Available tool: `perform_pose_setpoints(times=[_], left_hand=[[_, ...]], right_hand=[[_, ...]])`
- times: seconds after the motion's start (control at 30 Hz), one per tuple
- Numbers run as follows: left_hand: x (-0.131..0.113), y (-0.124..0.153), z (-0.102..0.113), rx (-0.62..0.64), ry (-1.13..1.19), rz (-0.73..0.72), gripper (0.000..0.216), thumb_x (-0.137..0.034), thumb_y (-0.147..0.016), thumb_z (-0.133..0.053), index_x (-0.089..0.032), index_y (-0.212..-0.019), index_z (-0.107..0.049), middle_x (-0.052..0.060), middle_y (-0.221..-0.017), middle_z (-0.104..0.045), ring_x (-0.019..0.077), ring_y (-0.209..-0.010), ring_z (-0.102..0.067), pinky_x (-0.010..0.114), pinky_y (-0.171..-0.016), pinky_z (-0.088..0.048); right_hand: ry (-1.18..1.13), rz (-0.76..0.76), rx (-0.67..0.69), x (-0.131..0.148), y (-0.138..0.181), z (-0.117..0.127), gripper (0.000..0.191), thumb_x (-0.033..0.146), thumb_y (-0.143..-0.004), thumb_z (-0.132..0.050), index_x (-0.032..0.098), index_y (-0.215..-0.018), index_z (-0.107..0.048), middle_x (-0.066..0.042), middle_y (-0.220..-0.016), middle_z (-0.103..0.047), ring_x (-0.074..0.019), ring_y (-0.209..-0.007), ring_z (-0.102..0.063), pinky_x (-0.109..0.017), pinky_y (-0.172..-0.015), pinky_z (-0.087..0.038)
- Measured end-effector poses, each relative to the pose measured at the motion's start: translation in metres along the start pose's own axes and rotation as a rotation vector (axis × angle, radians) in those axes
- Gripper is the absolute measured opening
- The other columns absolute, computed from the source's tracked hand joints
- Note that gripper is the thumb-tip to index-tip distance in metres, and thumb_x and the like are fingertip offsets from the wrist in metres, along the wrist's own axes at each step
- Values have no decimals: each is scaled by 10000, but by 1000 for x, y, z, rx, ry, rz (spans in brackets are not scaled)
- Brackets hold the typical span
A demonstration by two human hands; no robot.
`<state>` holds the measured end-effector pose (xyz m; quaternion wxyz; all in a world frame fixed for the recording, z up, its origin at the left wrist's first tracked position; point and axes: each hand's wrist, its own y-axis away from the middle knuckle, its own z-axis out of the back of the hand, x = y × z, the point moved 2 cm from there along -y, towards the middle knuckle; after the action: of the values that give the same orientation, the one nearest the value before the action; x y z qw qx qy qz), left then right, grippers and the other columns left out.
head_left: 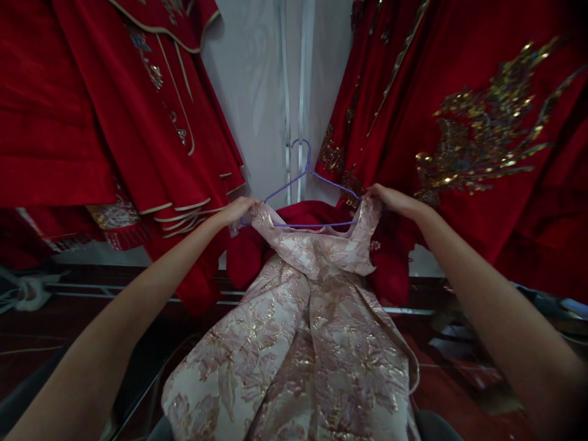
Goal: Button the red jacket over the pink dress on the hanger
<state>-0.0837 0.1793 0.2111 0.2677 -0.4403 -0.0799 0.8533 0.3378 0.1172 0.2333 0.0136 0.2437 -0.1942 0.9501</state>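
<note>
A pale pink dress (316, 306) with shiny floral brocade hangs down in front of me from a thin purple hanger (298, 177). My left hand (241, 210) is closed on the dress's left shoulder, beside the hanger's end. On the other side, my right hand (380, 195) pinches the right shoulder at the hanger's tip. Both arms are stretched forward, holding the dress's top spread. The hanger's hook points up, in front of a pale wall; whether it rests on anything, I cannot tell. The dress's lower part runs out of view.
Red embroidered garments (184, 141) hang on the left. More red clothing with a gold sequin motif (473, 135) hangs on the right. Low white rails (101, 289) run near the dark red floor. Dim items (468, 343) lie at the lower right.
</note>
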Motion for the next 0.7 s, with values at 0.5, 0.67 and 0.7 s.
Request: perform_pose_setpoints(times=[0.5, 0.67, 0.7], left_hand=[[38, 65, -4, 9, -694, 104, 390, -509, -813, -459, -254, -914, -737, 25, -714, -715, 185, -627, -629, 239, -547, -385], [12, 90, -47, 174, -755, -66, 354, -477, -845, -434, -288, -940, -717, 34, -803, -717, 199, -744, -651, 265, -629, -439], [2, 88, -56, 187, -712, -158, 349, -454, -860, -423, -278, -950, -710, 34, -871, -715, 193, -811, -648, 272, -690, -457]], right_hand=[[-112, -34, -65, -88, 70, -25, 266, 411, -731, -576, 196, -786, -722, -70, -774, -720, -230, -676, -660, -296, -579, -495], [-246, 137, 154, -64, 114, -73, 238, 394, -763, -524, 221, -772, -687, -36, -730, -708, -202, -666, -648, -282, -595, -500], [-264, 157, 177, -52, 120, -78, 244, 395, -785, -504, 221, -793, -675, -36, -751, -705, -202, -687, -649, -291, -624, -505]])
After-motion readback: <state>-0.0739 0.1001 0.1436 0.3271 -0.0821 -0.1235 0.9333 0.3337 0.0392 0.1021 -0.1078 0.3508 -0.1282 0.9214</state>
